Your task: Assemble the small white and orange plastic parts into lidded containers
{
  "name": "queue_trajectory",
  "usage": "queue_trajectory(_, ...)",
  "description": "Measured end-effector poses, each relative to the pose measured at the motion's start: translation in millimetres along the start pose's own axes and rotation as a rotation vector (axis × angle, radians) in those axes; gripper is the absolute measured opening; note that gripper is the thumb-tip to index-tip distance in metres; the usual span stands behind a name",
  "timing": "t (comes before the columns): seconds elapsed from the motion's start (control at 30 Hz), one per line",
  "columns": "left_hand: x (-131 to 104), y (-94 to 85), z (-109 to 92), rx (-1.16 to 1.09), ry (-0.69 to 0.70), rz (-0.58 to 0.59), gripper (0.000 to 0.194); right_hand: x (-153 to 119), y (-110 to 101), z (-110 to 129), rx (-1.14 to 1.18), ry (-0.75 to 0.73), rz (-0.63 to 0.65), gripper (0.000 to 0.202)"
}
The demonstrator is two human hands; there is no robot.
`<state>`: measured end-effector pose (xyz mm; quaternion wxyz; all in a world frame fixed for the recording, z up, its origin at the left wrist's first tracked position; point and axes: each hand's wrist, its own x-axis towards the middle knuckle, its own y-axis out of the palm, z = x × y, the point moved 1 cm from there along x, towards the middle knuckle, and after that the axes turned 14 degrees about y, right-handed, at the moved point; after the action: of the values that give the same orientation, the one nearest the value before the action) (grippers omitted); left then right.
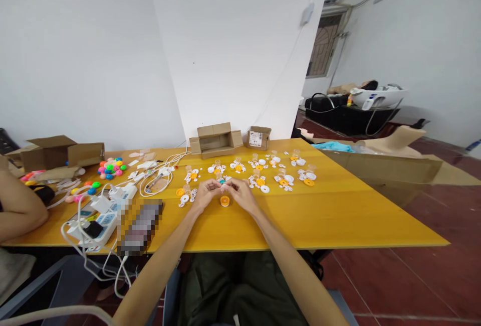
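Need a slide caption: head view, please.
Left hand and right hand close together near an orange piece on a yellow table.

yellow-orange table [345,210], orange cap [224,201], white disc [264,189], plain white wall [233,40], brown box [216,153], dark green trousers [233,286], dark red floor [379,281] with pale grid lines
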<state>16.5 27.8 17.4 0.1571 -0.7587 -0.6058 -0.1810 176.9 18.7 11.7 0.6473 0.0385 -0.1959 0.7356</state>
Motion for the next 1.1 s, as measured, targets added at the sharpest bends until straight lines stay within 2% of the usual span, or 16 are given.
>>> queue_trajectory(0.33, 2, 2.4, 5, 0.022, 0.058, 0.033, 0.037, 8, 3, -15, 0.26, 0.191, -0.057, 0.031)
queue_trajectory(0.57, 5, -4.7, 16, 0.06, 0.107, -0.081, 0.029, 8, -2, -14, 0.385, 0.229, -0.103, 0.033)
queue_trajectory(0.7, 6, -8.4, 21, 0.067, 0.134, -0.098, 0.029, 9, -5, -12, 0.44, 0.244, -0.112, 0.037)
queue_trajectory(0.87, 7, -6.9, 19, 0.074, 0.132, -0.112, 0.026, 9, -4, -10, 0.423, 0.265, -0.111, 0.038)
queue_trajectory(1.1, 4, -3.7, 19, 0.117, 0.123, -0.067, 0.021, 5, -3, -7, 0.241, 0.214, -0.116, 0.042)
